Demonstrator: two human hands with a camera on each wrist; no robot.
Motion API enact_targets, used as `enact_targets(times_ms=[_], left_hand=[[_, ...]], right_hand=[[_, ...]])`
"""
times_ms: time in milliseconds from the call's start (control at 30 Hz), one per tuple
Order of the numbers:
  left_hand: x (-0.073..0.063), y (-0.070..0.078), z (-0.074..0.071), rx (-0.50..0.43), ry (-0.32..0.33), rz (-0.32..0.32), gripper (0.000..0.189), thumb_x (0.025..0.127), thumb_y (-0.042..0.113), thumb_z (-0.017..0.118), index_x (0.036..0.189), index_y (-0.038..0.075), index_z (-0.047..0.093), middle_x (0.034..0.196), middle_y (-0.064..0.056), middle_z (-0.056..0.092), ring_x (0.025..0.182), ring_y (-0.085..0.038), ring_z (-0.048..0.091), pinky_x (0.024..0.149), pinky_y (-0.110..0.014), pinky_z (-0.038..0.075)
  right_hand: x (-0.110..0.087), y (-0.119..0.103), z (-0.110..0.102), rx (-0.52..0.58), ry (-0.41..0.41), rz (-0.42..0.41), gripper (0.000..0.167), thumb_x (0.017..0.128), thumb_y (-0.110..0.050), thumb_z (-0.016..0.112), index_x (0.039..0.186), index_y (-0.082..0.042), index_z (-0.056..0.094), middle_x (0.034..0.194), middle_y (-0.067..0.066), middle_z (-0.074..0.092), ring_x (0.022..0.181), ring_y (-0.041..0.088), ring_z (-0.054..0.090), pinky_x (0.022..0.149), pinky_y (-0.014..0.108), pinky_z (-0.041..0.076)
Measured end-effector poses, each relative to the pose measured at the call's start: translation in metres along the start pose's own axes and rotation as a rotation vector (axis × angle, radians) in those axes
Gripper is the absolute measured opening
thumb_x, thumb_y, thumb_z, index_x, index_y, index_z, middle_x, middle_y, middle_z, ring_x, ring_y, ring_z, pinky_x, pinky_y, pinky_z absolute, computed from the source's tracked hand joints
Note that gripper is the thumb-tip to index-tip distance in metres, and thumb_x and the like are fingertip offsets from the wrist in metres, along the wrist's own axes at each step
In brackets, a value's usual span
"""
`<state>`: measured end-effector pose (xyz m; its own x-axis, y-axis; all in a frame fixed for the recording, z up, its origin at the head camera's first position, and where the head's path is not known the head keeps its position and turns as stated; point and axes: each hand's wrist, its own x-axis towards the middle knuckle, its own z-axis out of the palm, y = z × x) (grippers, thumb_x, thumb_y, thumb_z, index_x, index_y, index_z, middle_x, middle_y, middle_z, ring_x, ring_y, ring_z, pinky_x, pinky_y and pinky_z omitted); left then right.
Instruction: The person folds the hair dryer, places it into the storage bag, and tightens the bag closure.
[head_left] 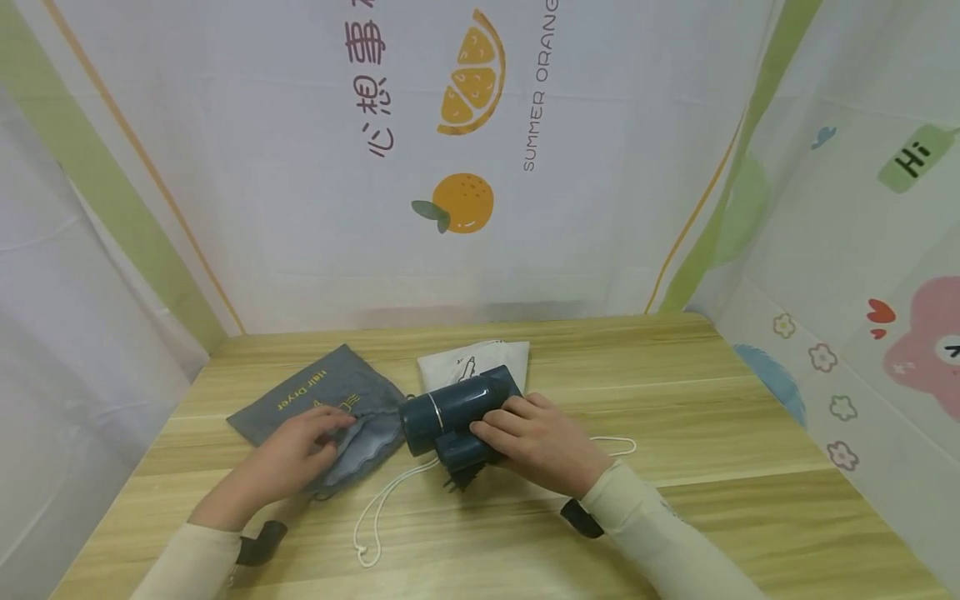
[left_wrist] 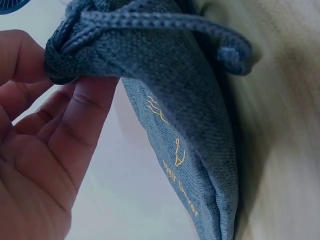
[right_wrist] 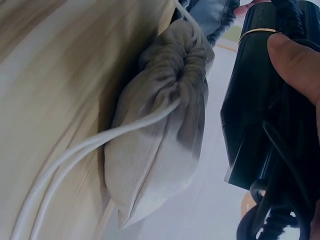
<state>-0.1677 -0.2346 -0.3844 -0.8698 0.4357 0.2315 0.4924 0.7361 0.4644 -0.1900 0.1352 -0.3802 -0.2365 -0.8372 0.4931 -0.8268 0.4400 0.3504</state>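
Observation:
A dark blue hair dryer [head_left: 461,404] with a thin metallic ring is in my right hand [head_left: 543,442], the thumb lying along its body in the right wrist view. Its black cord [right_wrist: 280,155] is bundled against it. My left hand [head_left: 296,454] pinches the gathered mouth of a grey-blue drawstring pouch [head_left: 300,387] with yellow "Hair Dryer" lettering. The pouch mouth gapes, showing a paler lining [head_left: 367,442]. One end of the dryer is right at this opening. In the left wrist view, a braided drawstring [left_wrist: 160,22] crosses the pouch's gathered edge.
Behind the dryer lies a white drawstring pouch [head_left: 442,367] with a printed drawing, partly hidden. Its white cords [head_left: 382,508] trail over the wooden table [head_left: 675,375]. Printed curtains [head_left: 585,208] hang behind the table and along its sides.

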Motion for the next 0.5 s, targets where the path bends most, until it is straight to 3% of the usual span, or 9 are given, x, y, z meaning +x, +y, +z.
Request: enact_targets(times_ms=[167,500], left_hand=[[-0.001,0.001,-0.001,-0.012,0.008,0.001,0.037,0.084,-0.007,0.061,0.121,-0.005,0.065,0.122,-0.015,0.062,0.103,-0.026,0.064,0.079,-0.039,0.055],[-0.001,-0.001,0.000,-0.009,0.022,0.013,0.037,0.083,-0.006,0.062,0.120,-0.004,0.066,0.121,-0.013,0.063,0.105,-0.028,0.063,0.082,-0.041,0.056]], right_hand=[[0.008,-0.004,0.002,-0.008,0.007,-0.014,0.052,0.078,-0.035,0.085,0.123,-0.018,0.066,0.111,-0.007,0.065,0.099,0.016,0.057,0.080,0.032,0.048],[0.019,-0.013,0.010,-0.018,-0.030,-0.029,0.052,0.078,-0.038,0.084,0.125,-0.021,0.066,0.112,-0.009,0.065,0.098,0.015,0.057,0.080,0.030,0.047]])
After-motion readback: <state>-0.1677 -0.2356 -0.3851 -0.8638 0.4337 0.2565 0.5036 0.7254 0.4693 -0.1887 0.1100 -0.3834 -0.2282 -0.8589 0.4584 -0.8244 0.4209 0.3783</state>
